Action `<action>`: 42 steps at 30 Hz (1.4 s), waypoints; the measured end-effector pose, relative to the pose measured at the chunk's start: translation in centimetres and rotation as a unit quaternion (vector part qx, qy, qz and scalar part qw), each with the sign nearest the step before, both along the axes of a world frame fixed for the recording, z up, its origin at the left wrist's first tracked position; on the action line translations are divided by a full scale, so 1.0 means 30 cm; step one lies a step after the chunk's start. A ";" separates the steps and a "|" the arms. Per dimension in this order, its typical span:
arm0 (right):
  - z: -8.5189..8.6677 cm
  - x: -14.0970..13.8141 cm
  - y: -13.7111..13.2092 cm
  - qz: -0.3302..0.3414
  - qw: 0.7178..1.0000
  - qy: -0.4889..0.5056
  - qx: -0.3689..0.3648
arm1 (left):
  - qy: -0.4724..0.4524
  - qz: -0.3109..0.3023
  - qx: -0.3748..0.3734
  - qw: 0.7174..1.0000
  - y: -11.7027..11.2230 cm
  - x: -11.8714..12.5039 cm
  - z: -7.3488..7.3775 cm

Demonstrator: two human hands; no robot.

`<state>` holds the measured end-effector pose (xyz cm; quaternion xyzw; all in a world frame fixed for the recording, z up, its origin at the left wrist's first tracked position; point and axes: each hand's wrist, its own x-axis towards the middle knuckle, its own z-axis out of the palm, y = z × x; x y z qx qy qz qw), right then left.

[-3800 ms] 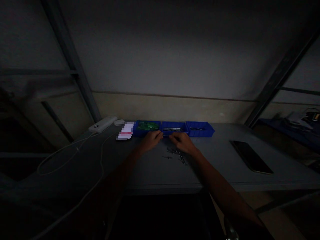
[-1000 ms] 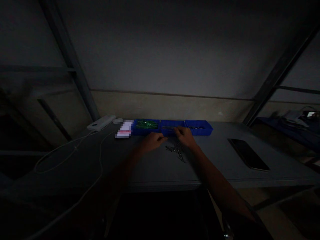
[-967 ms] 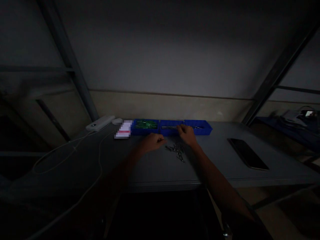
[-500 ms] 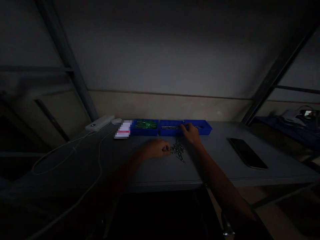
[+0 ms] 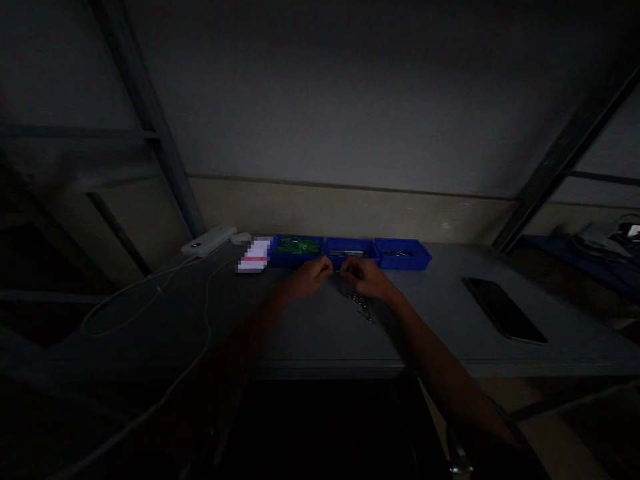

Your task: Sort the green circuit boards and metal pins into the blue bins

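My left hand (image 5: 311, 275) and my right hand (image 5: 369, 276) meet above the table, each with its fingertips pinched together. Between them shows a small piece of metal (image 5: 337, 272), too small and dark to name; which hand grips it, or whether both do, is hard to make out. Just below my right hand lies a pile of small shiny metal parts (image 5: 364, 308), partly covered by that hand. Behind the hands stand three blue bins: a left bin (image 5: 297, 263) with green pieces, a middle bin (image 5: 377, 252) with silver rods, and a right bin (image 5: 414, 261) with thin metal pieces.
A dark phone (image 5: 505, 310) lies at the right of the grey table (image 5: 310, 347). On the left are a lit phone (image 5: 254, 256), a white power bank (image 5: 209, 241) and a white cable (image 5: 207, 313). Metal frame posts rise at both sides.
My right hand has come back from the bins toward my left hand. My left hand has risen away from the pile, and the fingertips now face each other around a small metal piece.
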<state>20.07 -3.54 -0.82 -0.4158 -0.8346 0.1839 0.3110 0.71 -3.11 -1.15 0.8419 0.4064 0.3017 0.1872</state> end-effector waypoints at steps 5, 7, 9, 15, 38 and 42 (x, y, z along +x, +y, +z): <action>-0.013 -0.007 0.006 -0.002 1.000 -0.013 0.012 | -0.050 0.021 0.007 0.999 -0.004 0.014 -0.002; -0.010 -0.003 0.009 -0.008 1.000 -0.013 0.019 | -0.063 0.021 0.010 0.998 -0.004 0.024 -0.009; -0.008 -0.001 0.011 -0.011 1.000 -0.010 0.023 | -0.076 0.019 0.011 0.997 -0.001 0.032 -0.016; -0.010 -0.008 0.009 -0.012 1.000 0.019 0.013 | -0.066 0.045 0.048 0.996 0.004 0.038 -0.019; -0.035 0.212 0.123 -0.418 0.897 0.145 0.012 | 0.192 -0.108 0.050 0.974 -0.135 0.144 -0.026; -0.034 0.138 0.103 -0.336 0.934 0.117 0.015 | 0.204 -0.099 0.050 0.973 -0.135 0.145 -0.023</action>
